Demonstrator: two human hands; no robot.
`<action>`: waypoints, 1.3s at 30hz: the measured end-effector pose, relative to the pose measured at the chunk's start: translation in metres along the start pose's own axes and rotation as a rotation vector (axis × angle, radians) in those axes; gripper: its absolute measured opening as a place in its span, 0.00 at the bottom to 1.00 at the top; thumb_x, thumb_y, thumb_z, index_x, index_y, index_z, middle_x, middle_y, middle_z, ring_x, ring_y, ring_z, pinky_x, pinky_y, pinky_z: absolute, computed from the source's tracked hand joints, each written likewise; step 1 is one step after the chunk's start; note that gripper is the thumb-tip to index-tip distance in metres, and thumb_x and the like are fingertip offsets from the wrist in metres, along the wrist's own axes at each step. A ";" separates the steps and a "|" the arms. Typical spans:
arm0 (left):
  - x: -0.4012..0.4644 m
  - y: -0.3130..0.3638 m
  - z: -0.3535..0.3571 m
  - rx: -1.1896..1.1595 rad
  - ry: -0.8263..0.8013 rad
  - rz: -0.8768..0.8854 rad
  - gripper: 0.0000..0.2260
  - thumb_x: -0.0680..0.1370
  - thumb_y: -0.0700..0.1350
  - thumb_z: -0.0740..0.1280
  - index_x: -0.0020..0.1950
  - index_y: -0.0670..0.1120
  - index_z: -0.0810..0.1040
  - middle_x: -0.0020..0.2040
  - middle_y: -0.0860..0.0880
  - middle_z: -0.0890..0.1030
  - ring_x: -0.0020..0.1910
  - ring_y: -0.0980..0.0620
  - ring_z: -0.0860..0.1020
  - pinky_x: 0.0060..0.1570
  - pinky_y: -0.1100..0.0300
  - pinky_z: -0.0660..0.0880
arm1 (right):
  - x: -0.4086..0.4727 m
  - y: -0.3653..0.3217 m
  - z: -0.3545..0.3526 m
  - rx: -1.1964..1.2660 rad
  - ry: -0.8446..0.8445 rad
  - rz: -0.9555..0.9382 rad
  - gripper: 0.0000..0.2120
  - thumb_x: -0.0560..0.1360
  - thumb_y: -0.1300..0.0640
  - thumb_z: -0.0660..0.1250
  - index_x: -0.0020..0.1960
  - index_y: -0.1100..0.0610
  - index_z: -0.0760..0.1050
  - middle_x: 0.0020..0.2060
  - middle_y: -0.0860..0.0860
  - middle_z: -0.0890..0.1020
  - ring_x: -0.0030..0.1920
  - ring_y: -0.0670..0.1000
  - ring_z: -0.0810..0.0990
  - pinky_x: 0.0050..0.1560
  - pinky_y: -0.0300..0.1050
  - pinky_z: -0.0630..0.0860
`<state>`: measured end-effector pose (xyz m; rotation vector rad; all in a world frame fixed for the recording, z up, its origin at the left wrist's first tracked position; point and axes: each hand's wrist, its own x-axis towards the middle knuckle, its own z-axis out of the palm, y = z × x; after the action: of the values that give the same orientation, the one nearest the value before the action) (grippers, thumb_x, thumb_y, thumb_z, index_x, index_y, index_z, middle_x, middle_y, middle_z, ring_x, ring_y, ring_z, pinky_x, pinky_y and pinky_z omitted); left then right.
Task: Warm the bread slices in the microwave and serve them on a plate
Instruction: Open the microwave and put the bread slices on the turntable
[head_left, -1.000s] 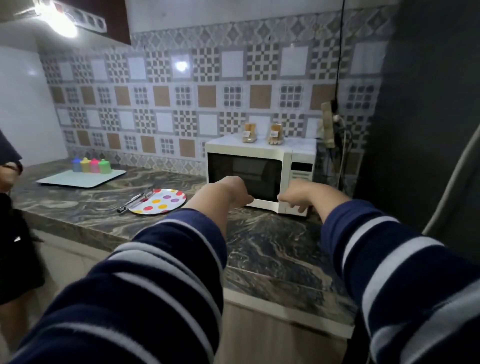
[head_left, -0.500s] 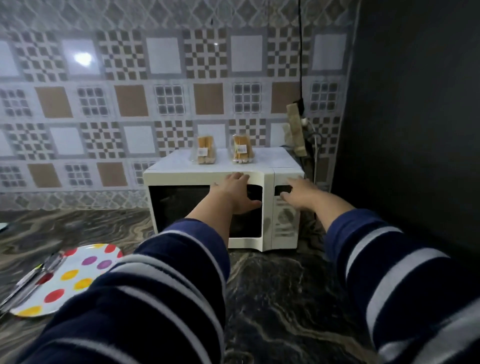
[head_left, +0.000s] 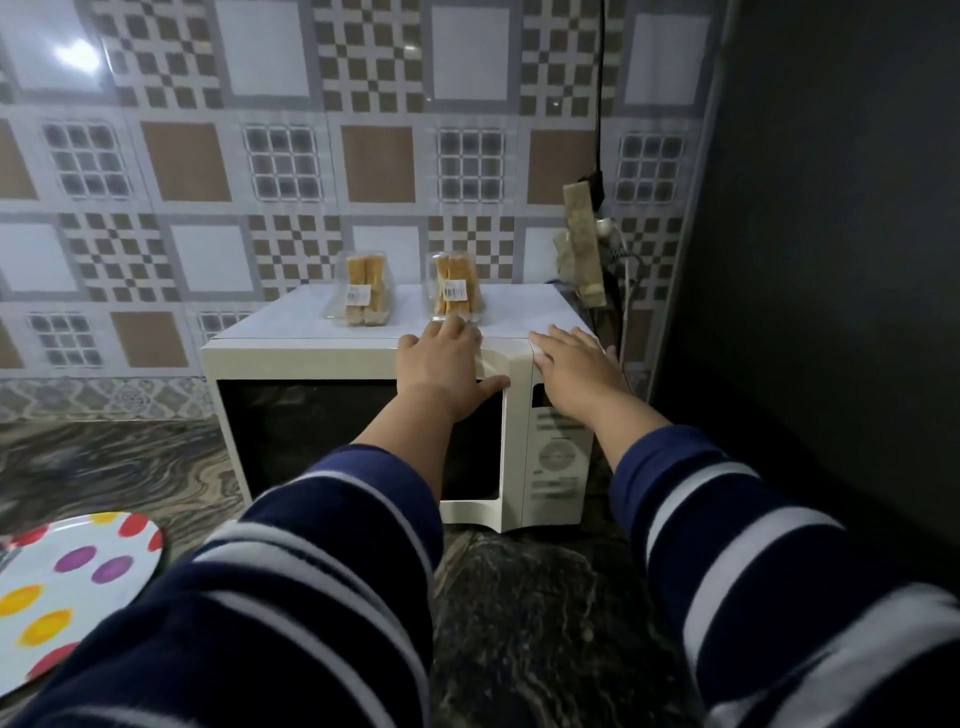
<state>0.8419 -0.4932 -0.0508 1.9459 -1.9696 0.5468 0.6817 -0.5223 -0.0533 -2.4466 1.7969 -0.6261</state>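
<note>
A cream microwave (head_left: 332, 364) stands on the marble counter with its dark door closed. Two clear packs of bread slices sit upright on its top, the left pack (head_left: 362, 291) and the right pack (head_left: 455, 288). My left hand (head_left: 444, 364) lies over the door's top right corner, fingers reaching up to the base of the right pack, thumb spread toward the door edge. My right hand (head_left: 574, 364) rests flat with straight fingers on the top right front of the microwave, above the control panel. A polka-dot plate (head_left: 67, 577) lies at the lower left.
A dark wall or cabinet side (head_left: 831, 260) stands close on the right of the microwave. A power strip with cables (head_left: 584, 244) hangs behind its right rear corner. The patterned tile wall runs behind, and the marble counter (head_left: 519, 597) stretches in front.
The view has closed in on the microwave. Both hands have risen from the door front and control panel to its top front edge, the left now reaching the right bread pack.
</note>
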 end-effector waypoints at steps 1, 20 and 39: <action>0.002 0.001 0.000 0.008 0.014 -0.003 0.31 0.73 0.67 0.62 0.70 0.51 0.67 0.69 0.51 0.69 0.68 0.48 0.67 0.64 0.50 0.64 | 0.000 0.001 0.001 0.000 0.016 -0.006 0.21 0.84 0.54 0.47 0.76 0.46 0.58 0.78 0.46 0.56 0.78 0.51 0.50 0.74 0.60 0.46; -0.013 -0.008 -0.022 -0.168 -0.175 0.028 0.31 0.73 0.66 0.63 0.69 0.49 0.65 0.70 0.48 0.65 0.70 0.47 0.61 0.68 0.49 0.61 | 0.005 0.002 -0.001 -0.084 -0.002 -0.030 0.20 0.83 0.56 0.50 0.74 0.45 0.62 0.73 0.49 0.65 0.74 0.54 0.59 0.72 0.63 0.55; -0.116 -0.044 -0.056 -0.029 -0.287 -0.098 0.35 0.78 0.43 0.60 0.79 0.49 0.43 0.80 0.53 0.43 0.78 0.54 0.41 0.75 0.42 0.41 | -0.106 -0.105 -0.002 -0.158 -0.024 -0.115 0.26 0.83 0.47 0.45 0.78 0.56 0.52 0.78 0.50 0.54 0.78 0.49 0.51 0.77 0.56 0.47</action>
<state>0.8859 -0.3648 -0.0556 2.1913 -2.0164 0.2221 0.7497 -0.3898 -0.0550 -2.6633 1.7708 -0.4755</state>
